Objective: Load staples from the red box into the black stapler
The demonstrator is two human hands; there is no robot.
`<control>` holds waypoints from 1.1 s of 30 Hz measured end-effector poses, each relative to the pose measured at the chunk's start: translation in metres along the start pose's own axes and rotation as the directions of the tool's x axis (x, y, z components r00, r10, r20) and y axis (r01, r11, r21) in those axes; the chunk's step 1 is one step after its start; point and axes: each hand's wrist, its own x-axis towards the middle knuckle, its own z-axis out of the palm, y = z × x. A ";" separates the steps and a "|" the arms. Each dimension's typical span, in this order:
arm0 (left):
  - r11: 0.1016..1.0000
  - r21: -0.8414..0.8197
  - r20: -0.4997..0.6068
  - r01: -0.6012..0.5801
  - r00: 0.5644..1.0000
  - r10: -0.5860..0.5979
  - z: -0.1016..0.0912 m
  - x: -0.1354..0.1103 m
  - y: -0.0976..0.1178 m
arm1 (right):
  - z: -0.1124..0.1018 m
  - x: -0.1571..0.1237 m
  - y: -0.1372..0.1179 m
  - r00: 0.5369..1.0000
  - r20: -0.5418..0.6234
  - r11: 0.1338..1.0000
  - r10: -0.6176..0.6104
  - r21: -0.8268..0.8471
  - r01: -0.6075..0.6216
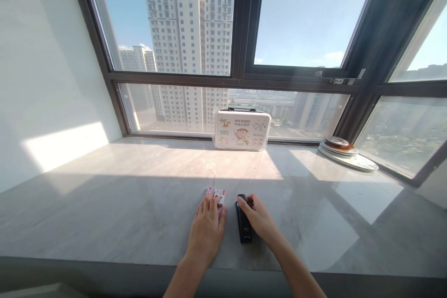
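By the right hand (pixel 259 216), a long black stapler (pixel 244 229) is gripped; a small white-and-pink box (pixel 220 193) is covered by the left hand (pixel 206 228), its grip unclear.

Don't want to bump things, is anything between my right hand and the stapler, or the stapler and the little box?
Your right hand touches the black stapler, nothing visible between. Toward the small box, the thumb of your left hand lies by the box's near end; otherwise countertop shows.
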 end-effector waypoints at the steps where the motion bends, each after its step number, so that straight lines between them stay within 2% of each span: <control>1: 1.000 -0.007 0.004 -0.002 1.000 0.002 -0.001 0.000 0.000 | 0.005 0.002 0.000 1.000 -0.003 0.999 0.007 0.036 -0.007; 6: 1.000 0.004 0.003 -0.012 1.000 0.012 -0.007 0.001 -0.010 | 0.043 0.007 -0.008 0.993 0.117 0.961 -0.004 0.275 -0.028; 12: 1.000 0.007 -0.014 -0.013 1.000 0.013 -0.024 0.003 -0.055 | 0.092 0.016 -0.019 0.989 0.149 0.935 -0.016 0.352 -0.038; 16: 1.000 0.007 -0.015 0.021 1.000 -0.021 -0.031 0.007 -0.078 | 0.112 0.025 -0.021 0.989 0.146 0.930 -0.022 0.367 -0.034; 24: 0.999 -0.031 -0.036 0.042 0.998 -0.043 -0.030 0.010 -0.080 | 0.114 0.030 -0.019 0.988 0.147 0.931 -0.044 0.364 -0.013; 33: 0.994 0.107 -0.040 0.032 0.999 -0.027 -0.030 0.009 -0.078 | 0.112 0.017 -0.026 0.996 0.053 0.950 -0.078 0.308 0.058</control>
